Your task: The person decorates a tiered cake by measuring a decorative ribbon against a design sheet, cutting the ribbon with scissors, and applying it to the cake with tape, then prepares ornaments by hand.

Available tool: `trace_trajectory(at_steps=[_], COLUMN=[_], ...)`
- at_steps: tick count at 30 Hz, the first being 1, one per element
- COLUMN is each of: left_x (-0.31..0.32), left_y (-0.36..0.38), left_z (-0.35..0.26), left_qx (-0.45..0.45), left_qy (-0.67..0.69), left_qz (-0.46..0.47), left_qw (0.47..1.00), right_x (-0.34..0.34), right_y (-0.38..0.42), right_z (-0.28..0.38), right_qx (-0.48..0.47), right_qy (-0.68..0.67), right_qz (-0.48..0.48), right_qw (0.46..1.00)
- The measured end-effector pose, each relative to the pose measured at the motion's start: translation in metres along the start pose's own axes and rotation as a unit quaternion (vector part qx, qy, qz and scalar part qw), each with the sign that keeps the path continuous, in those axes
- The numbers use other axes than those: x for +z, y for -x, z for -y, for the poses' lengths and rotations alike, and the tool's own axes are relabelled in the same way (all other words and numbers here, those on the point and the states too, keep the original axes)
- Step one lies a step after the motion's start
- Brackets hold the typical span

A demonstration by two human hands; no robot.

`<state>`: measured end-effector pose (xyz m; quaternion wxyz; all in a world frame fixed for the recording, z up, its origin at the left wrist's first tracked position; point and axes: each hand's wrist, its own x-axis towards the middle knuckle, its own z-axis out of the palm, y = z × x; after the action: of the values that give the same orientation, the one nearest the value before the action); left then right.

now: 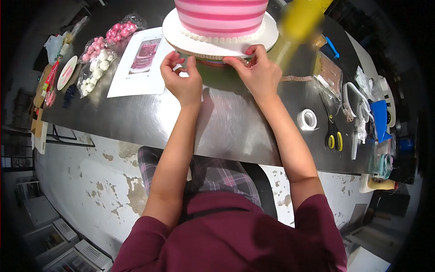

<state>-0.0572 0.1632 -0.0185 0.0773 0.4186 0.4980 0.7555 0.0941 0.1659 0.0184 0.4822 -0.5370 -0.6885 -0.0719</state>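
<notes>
A pink-striped cake with white piped icing round its base stands on a round white cake board. A sparkly rhinestone trim runs along the front edge of that board. My right hand grips the trim at the front right of the edge, thumb and forefinger on it. The trim's loose end trails over the table to the right. My left hand is at the front left of the board, fingers curled but apart, holding nothing that I can see.
The steel table carries a printed cake picture and bagged pink and white balls on the left. Rightward are white tape, scissors, a clear packet and a blurred yellow object.
</notes>
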Motion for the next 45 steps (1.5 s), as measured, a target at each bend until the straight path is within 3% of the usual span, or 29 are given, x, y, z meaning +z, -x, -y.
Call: trace_trajectory(at_steps=[3, 8, 17, 23, 45], left_x=[-0.003, -0.001, 0.001, 0.0, -0.002], left_y=[0.007, 0.013, 0.003, -0.001, -0.004], left_z=[-0.004, -0.013, -0.004, -0.005, -0.001], left_qx=[0.139, 0.144, 0.195, 0.144, 0.151], left_qy=[-0.108, -0.064, -0.149, -0.127, -0.162], left_qz=[0.044, 0.082, 0.079, 0.083, 0.089], left_qw=[0.983, 0.984, 0.966, 0.978, 0.971], right_x=[0.008, 0.0, -0.02, -0.025, -0.019], right_y=[0.001, 0.004, 0.012, 0.007, 0.002], right_z=[0.004, 0.007, -0.007, -0.014, -0.019], right_qx=[-0.016, -0.039, -0.055, -0.088, -0.108], right_qy=[-0.02, -0.085, -0.121, -0.109, -0.082], right_qz=[-0.005, 0.015, 0.025, 0.035, 0.02], right_qw=[1.0, 0.996, 0.991, 0.99, 0.991])
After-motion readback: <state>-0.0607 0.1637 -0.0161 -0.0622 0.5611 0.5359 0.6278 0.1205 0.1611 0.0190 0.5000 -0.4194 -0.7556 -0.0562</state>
